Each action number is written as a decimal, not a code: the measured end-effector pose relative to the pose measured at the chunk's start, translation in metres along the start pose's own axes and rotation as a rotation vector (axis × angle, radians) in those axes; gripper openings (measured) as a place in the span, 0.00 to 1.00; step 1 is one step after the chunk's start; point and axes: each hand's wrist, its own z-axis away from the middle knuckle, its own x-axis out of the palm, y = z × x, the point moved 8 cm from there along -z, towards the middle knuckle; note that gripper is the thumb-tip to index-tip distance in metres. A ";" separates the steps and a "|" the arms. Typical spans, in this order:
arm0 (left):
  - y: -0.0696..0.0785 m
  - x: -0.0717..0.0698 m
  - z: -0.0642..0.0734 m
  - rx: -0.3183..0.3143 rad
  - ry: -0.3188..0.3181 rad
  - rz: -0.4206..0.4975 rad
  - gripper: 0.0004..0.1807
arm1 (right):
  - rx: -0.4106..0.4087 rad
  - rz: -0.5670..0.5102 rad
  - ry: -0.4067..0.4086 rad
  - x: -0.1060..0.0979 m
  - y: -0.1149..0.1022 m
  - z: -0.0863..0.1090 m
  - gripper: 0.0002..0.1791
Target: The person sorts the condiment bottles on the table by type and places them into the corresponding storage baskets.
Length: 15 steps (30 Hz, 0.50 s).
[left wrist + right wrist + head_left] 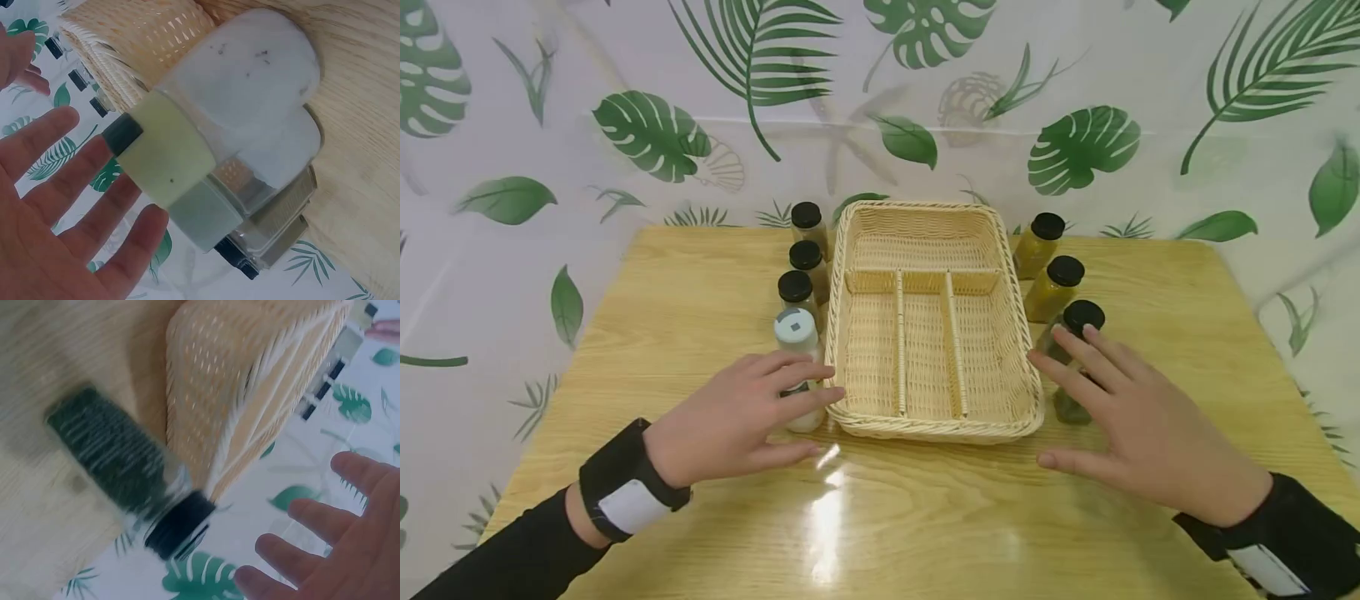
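Note:
A wicker basket (pixel 925 428) with dividers sits on the wooden table between my hands. My left hand (pixel 748 417), fingers spread, hovers over the nearest bottle at the basket's left side and partly hides it. In the left wrist view that white-filled bottle (pixel 250 69) has a pale lid, and the fingers are beside it, not around it. To the right of the basket, my right hand (pixel 1138 417) is held with fingers extended over the nearest jar. That jar (pixel 112 450), black-capped and filled with dark green flakes, stands apart from the fingers in the right wrist view.
Behind the left hand stand another white-lidded bottle (pixel 796 327) and several black-capped jars (pixel 805 255) in a row. Along the basket's right side are two yellow-filled jars (pixel 1051 292) and another dark jar (pixel 1081 317). A leaf-patterned cloth (pixel 910 167) hangs behind the table.

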 end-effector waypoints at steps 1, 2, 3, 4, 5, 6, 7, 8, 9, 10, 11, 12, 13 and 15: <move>-0.001 0.001 -0.001 -0.007 -0.004 -0.006 0.30 | 0.006 0.003 0.010 -0.002 0.004 0.000 0.51; -0.002 0.002 -0.002 -0.014 -0.004 -0.011 0.30 | 0.009 0.002 0.019 -0.003 0.008 0.000 0.50; -0.003 0.002 -0.002 -0.021 0.003 -0.015 0.29 | 0.014 0.001 0.025 -0.004 0.012 0.000 0.49; -0.003 0.003 -0.003 -0.023 0.013 -0.016 0.28 | 0.014 0.002 0.030 -0.005 0.016 0.000 0.49; -0.003 0.003 -0.004 -0.023 0.022 -0.016 0.27 | 0.016 0.005 0.032 -0.005 0.019 0.001 0.48; -0.003 0.004 -0.005 -0.021 0.034 -0.012 0.26 | 0.017 0.005 0.031 -0.005 0.022 0.001 0.47; -0.002 0.006 -0.006 -0.015 0.046 -0.008 0.25 | 0.018 0.005 0.030 -0.005 0.025 0.002 0.46; -0.001 0.008 -0.007 -0.008 0.058 -0.003 0.24 | 0.021 0.006 0.028 -0.005 0.028 0.004 0.45; 0.000 0.009 -0.009 -0.004 0.069 0.007 0.23 | 0.027 0.008 0.026 -0.005 0.031 0.006 0.44; 0.001 0.012 -0.011 0.002 0.077 0.018 0.22 | 0.036 0.008 0.025 -0.005 0.033 0.008 0.43; 0.002 0.014 -0.014 0.005 0.084 0.028 0.20 | 0.048 0.008 0.021 -0.005 0.036 0.010 0.41; 0.002 0.017 -0.016 0.006 0.088 0.037 0.19 | 0.061 0.006 0.019 -0.004 0.038 0.013 0.40; 0.003 0.020 -0.018 0.008 0.090 0.041 0.18 | 0.073 0.004 0.016 -0.004 0.040 0.016 0.39; 0.005 0.025 -0.023 0.007 0.089 0.045 0.16 | 0.106 0.000 0.009 -0.003 0.045 0.023 0.38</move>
